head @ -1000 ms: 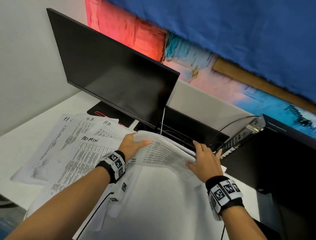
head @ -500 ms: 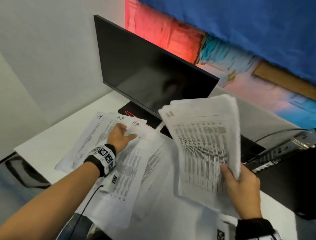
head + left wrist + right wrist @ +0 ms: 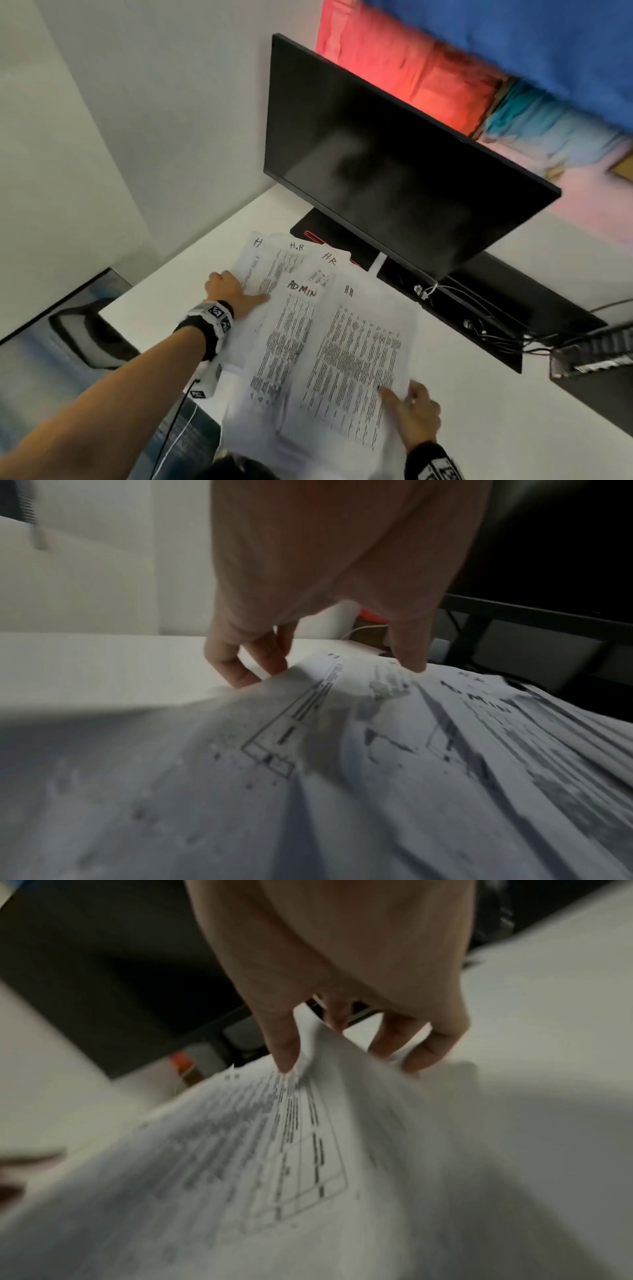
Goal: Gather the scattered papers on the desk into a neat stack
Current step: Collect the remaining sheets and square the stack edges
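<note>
Printed sheets lie fanned across the white desk (image 3: 513,428): several marked H.R. (image 3: 274,263) at the back, one marked ADMIN (image 3: 294,329) in the middle. A thicker paper bundle (image 3: 359,359) lies over them on the right. My left hand (image 3: 239,291) is at the fan's left edge. In the left wrist view the left hand (image 3: 329,673) has its thumb on top and its fingers (image 3: 240,677) curled under the lifted edge. My right hand (image 3: 407,401) pinches the bundle's near right corner. The right hand (image 3: 352,1064) shows thumb above and fingers below the paper (image 3: 274,1150).
A black monitor (image 3: 394,178) on its base (image 3: 329,236) stands just behind the papers. Loose cables (image 3: 479,308) and a black device (image 3: 589,363) are to the right. A dark chair (image 3: 89,335) sits past the desk's left edge.
The right hand has brought the bundle down from upright in the air onto the spread sheets. The left hand has slid from on top of the sheets to their left edge.
</note>
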The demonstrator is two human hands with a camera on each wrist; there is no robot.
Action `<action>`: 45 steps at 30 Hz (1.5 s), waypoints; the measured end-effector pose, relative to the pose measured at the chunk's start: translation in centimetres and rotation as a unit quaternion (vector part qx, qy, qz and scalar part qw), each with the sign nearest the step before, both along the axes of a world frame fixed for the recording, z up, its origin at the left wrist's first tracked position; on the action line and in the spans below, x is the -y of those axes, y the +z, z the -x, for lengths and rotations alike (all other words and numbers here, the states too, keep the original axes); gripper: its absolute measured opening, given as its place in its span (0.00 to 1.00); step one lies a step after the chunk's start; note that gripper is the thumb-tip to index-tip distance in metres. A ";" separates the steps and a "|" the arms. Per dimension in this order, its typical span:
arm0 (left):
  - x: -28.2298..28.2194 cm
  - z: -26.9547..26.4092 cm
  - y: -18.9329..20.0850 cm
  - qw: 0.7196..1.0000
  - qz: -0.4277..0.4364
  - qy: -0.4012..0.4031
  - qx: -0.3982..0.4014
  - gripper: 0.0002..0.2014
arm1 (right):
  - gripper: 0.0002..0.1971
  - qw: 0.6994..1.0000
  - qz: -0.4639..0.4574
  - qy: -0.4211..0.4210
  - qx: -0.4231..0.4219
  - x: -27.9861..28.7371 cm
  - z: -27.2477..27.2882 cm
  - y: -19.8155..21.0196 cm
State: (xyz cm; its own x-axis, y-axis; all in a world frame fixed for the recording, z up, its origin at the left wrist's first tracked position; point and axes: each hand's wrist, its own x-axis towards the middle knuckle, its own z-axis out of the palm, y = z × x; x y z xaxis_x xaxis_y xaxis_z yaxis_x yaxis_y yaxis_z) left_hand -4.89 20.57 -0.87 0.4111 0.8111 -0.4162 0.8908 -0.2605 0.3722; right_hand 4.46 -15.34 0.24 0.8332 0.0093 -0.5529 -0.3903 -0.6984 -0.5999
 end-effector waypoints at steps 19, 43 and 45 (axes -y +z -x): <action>5.9 -3.1 0.2 0.876 0.382 -0.219 0.195 0.35 | 0.17 0.957 -0.255 -0.105 -0.092 -3.1 1.8 -0.6; 6.2 -4.7 16.0 0.740 0.286 -0.140 0.592 0.31 | 0.20 0.903 -0.352 -0.039 0.244 -6.9 0.6 11.2; 6.3 -5.2 16.1 0.755 0.264 -0.148 0.582 0.32 | 0.23 0.910 -0.342 -0.027 0.231 -7.1 -0.3 10.1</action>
